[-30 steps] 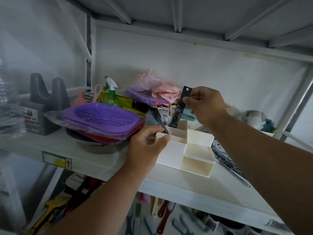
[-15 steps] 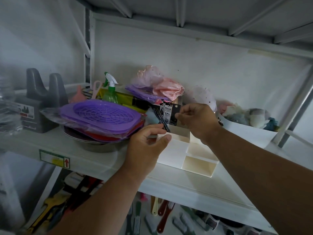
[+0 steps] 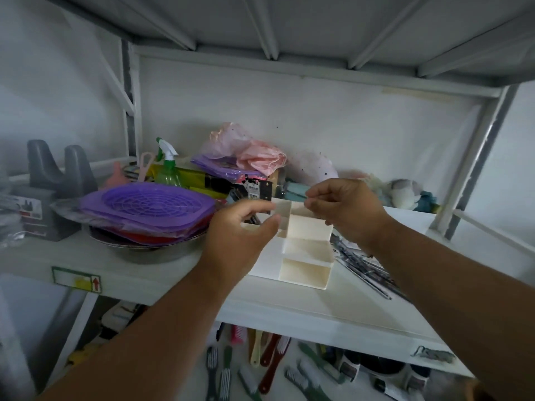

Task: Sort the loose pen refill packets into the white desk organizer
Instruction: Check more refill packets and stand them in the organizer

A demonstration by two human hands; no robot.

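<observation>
The white desk organizer (image 3: 307, 270) stands on the shelf in the middle of the view. Black and white pen refill packets (image 3: 256, 189) stand upright in its tall rear left compartment. More loose refill packets (image 3: 365, 263) lie flat on the shelf just right of it. My left hand (image 3: 241, 241) curls its thumb and fingers round the organizer's tall left wall. Just above the back rim, my right hand (image 3: 346, 211) has its fingertips drawn together, and I see nothing between them.
Purple strainers (image 3: 144, 208) wrapped in plastic sit stacked on a metal bowl at the left. A green spray bottle (image 3: 167, 169), pink bags (image 3: 254, 153) and soft toys (image 3: 404, 192) crowd the back. The upper shelf hangs low overhead. Brushes (image 3: 269, 369) lie on the lower shelf.
My right hand lowered a black packet into the rear compartment and let it go, then drew back to the right. My left hand stayed at the organizer's left wall.
</observation>
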